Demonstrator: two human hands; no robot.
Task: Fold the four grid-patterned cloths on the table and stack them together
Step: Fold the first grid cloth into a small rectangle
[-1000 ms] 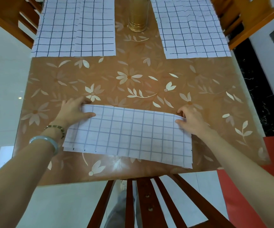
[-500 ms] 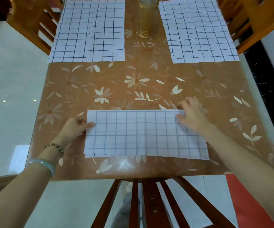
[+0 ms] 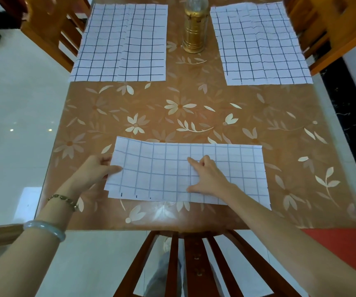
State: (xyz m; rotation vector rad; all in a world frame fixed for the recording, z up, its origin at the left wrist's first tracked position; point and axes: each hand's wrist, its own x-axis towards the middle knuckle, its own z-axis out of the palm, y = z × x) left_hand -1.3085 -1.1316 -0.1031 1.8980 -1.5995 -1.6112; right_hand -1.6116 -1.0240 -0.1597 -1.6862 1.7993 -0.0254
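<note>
Three places on the bench (image 3: 194, 99) are taken up by grid-patterned cloth. A folded grid cloth (image 3: 232, 174) lies near the front edge, and layered edges can be seen at its lower left corner. How many cloths are in that bundle cannot be told. Two more are spread flat at the back, the far-left cloth (image 3: 121, 41) and the far-right cloth (image 3: 262, 46), well apart from each other.

The folded cloth's left edge is pinched by the left hand (image 3: 96, 170), thumb on top and fingers tucked beneath. Its middle is pressed down by the right hand (image 3: 207, 176), which is laid on top and holds nothing.

The material is judged to be thin, light and limp. It should be creased easily, but it may be slid on the glossy flowered surface unless one part is pinned. It is best taken at the corners or along a short edge, with the layers pinched together so that they are not fanned apart.

A gold lantern (image 3: 195, 28) stands upright between the two flat cloths, close to both inner edges, and could be knocked when either is drawn forward. Wooden chairs are pushed in at the far left (image 3: 44, 28) and the far right (image 3: 333, 28), and a chair back (image 3: 190, 260) rises just below the front edge.
</note>
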